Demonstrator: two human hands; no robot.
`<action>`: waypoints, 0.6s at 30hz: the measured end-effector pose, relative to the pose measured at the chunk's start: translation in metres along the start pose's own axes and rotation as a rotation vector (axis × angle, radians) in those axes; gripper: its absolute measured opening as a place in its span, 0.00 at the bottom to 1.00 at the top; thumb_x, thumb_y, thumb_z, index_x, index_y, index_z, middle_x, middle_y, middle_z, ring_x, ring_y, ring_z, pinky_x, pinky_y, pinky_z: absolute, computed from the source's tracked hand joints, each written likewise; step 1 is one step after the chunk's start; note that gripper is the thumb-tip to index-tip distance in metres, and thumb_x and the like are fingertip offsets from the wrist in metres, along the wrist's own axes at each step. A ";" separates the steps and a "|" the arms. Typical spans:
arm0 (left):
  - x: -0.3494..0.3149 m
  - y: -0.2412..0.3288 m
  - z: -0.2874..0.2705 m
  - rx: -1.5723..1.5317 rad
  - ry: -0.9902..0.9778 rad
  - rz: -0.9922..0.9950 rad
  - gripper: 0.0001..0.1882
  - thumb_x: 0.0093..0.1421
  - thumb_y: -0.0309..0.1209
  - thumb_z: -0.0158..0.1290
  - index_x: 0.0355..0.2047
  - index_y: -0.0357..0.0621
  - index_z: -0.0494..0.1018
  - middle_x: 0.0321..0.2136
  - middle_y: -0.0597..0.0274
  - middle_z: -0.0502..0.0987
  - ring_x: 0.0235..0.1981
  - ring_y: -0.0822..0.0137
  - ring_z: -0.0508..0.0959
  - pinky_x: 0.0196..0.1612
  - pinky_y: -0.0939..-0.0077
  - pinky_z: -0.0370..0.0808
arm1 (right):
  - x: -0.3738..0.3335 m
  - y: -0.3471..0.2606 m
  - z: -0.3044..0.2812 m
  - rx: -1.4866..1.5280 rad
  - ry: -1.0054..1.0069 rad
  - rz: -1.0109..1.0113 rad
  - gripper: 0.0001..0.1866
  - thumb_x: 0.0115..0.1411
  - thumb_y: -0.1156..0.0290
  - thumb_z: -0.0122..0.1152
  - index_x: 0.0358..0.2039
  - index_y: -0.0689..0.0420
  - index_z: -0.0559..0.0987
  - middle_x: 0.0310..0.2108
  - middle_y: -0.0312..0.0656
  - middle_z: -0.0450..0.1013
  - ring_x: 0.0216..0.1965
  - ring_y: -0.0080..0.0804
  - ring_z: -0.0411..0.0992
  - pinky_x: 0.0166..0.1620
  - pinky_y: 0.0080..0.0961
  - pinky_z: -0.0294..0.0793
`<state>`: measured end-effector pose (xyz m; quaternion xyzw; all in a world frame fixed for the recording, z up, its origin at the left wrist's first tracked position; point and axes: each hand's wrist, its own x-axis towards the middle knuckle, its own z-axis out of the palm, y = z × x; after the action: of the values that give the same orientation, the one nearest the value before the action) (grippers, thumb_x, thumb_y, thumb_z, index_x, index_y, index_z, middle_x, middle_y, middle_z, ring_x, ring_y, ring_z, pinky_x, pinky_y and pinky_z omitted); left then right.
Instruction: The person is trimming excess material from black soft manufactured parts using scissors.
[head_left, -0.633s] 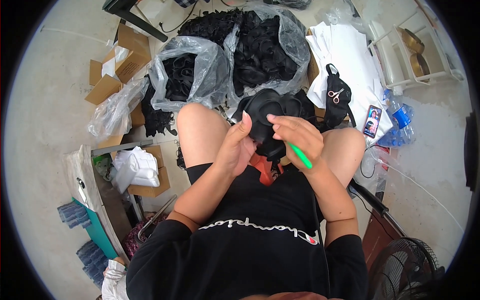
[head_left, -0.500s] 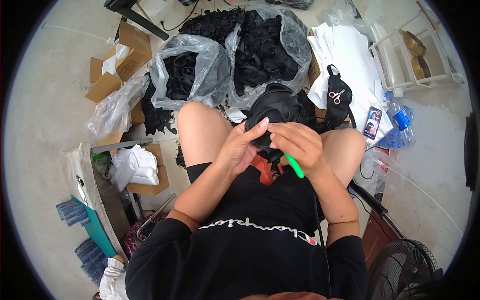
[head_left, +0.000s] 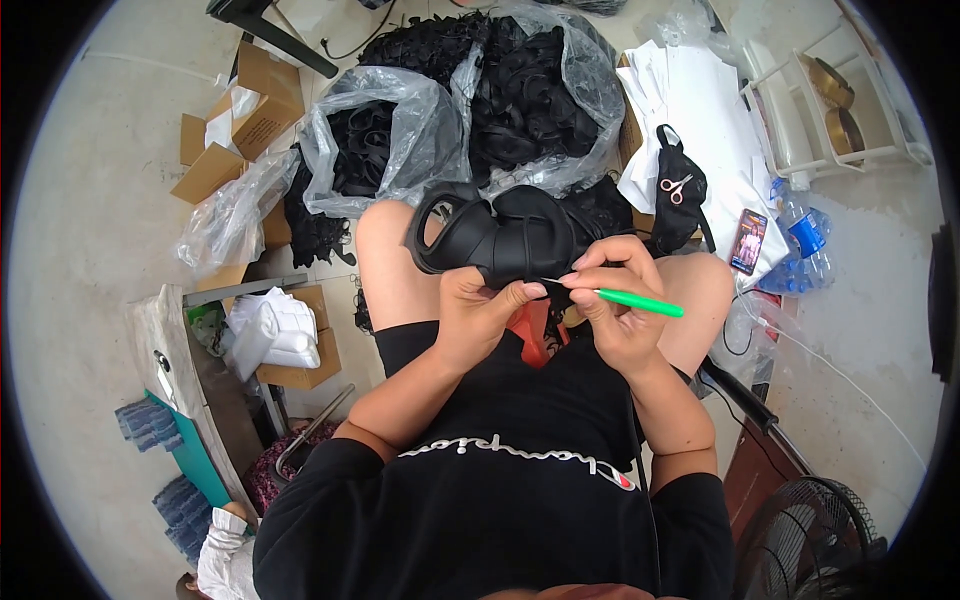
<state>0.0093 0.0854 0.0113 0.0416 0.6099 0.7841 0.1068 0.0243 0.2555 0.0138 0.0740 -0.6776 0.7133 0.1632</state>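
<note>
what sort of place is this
Likely a small workshop: clear plastic bags of black pieces, an open cardboard box, and a green-handled tool in the right hand.

The black moulded piece [head_left: 540,228] is seen to be smooth, with a soft satin sheen; whether rubber or foam is used cannot be told. The green handle [head_left: 645,302] is judged to be plastic — smooth and glossy — and its thin tip [head_left: 553,281] is noted as metallic. The bags [head_left: 432,125] are made of clear, wrinkled, shiny film. Matt cardboard is recorded for the open box [head_left: 273,105], glossy clear plastic for the bottles [head_left: 815,268], and matt black cloth for the shirt [head_left: 450,515].
</note>
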 end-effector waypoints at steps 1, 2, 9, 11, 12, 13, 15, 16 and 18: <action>0.000 0.002 0.001 -0.001 -0.001 -0.001 0.06 0.55 0.21 0.59 0.35 0.34 0.79 0.29 0.66 0.79 0.29 0.80 0.74 0.34 0.85 0.71 | 0.001 0.001 -0.002 -0.098 -0.043 -0.089 0.07 0.51 0.70 0.67 0.30 0.57 0.82 0.30 0.40 0.72 0.31 0.31 0.70 0.34 0.23 0.69; 0.001 0.004 0.002 0.001 0.010 0.007 0.06 0.55 0.21 0.59 0.34 0.35 0.79 0.28 0.66 0.79 0.29 0.80 0.74 0.33 0.85 0.71 | 0.003 0.001 -0.003 -0.196 -0.086 -0.177 0.07 0.50 0.70 0.68 0.31 0.57 0.82 0.30 0.39 0.72 0.31 0.31 0.70 0.34 0.23 0.68; 0.000 0.001 -0.004 0.044 -0.013 -0.027 0.03 0.56 0.21 0.58 0.32 0.36 0.79 0.26 0.68 0.79 0.27 0.81 0.73 0.31 0.87 0.69 | 0.010 -0.002 -0.002 -0.413 -0.104 -0.410 0.12 0.40 0.71 0.71 0.29 0.53 0.81 0.30 0.35 0.72 0.32 0.33 0.69 0.34 0.26 0.68; 0.000 0.000 -0.005 0.048 -0.011 -0.024 0.04 0.56 0.21 0.58 0.32 0.36 0.79 0.26 0.67 0.79 0.27 0.81 0.73 0.31 0.87 0.70 | 0.011 -0.003 -0.002 -0.444 -0.112 -0.445 0.12 0.39 0.72 0.71 0.29 0.53 0.81 0.30 0.35 0.72 0.32 0.33 0.69 0.34 0.27 0.68; 0.000 -0.001 -0.005 0.053 -0.008 -0.020 0.04 0.56 0.21 0.58 0.32 0.36 0.79 0.26 0.67 0.79 0.27 0.81 0.73 0.31 0.87 0.70 | 0.012 -0.004 -0.003 -0.486 -0.128 -0.457 0.12 0.40 0.72 0.70 0.28 0.53 0.80 0.30 0.35 0.72 0.32 0.34 0.69 0.34 0.28 0.68; 0.001 0.000 -0.004 0.052 -0.010 -0.021 0.04 0.56 0.21 0.58 0.32 0.36 0.79 0.26 0.67 0.79 0.27 0.81 0.73 0.31 0.87 0.70 | 0.012 -0.004 -0.003 -0.529 -0.142 -0.469 0.11 0.40 0.72 0.69 0.28 0.53 0.79 0.30 0.35 0.71 0.32 0.34 0.69 0.35 0.29 0.68; 0.003 0.002 0.000 0.065 0.002 0.008 0.05 0.56 0.21 0.58 0.33 0.35 0.79 0.27 0.67 0.79 0.28 0.81 0.74 0.31 0.87 0.70 | 0.013 0.000 -0.003 -0.561 -0.171 -0.444 0.10 0.41 0.72 0.68 0.27 0.54 0.79 0.30 0.35 0.71 0.33 0.35 0.69 0.35 0.30 0.68; 0.003 0.001 -0.001 0.065 0.002 0.007 0.05 0.56 0.21 0.58 0.33 0.35 0.79 0.27 0.67 0.79 0.28 0.81 0.74 0.31 0.87 0.70 | 0.014 0.002 -0.003 -0.590 -0.202 -0.421 0.09 0.42 0.72 0.67 0.27 0.54 0.78 0.30 0.35 0.71 0.33 0.36 0.69 0.36 0.30 0.68; 0.002 0.000 -0.003 0.064 -0.006 -0.004 0.05 0.55 0.21 0.58 0.33 0.35 0.79 0.28 0.66 0.80 0.29 0.81 0.74 0.32 0.87 0.71 | 0.017 0.003 -0.006 -0.581 -0.236 -0.390 0.08 0.43 0.71 0.66 0.26 0.55 0.77 0.32 0.36 0.71 0.34 0.37 0.69 0.37 0.30 0.67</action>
<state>0.0070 0.0832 0.0103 0.0459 0.6345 0.7638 0.1088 0.0083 0.2632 0.0156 0.2338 -0.8393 0.4331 0.2310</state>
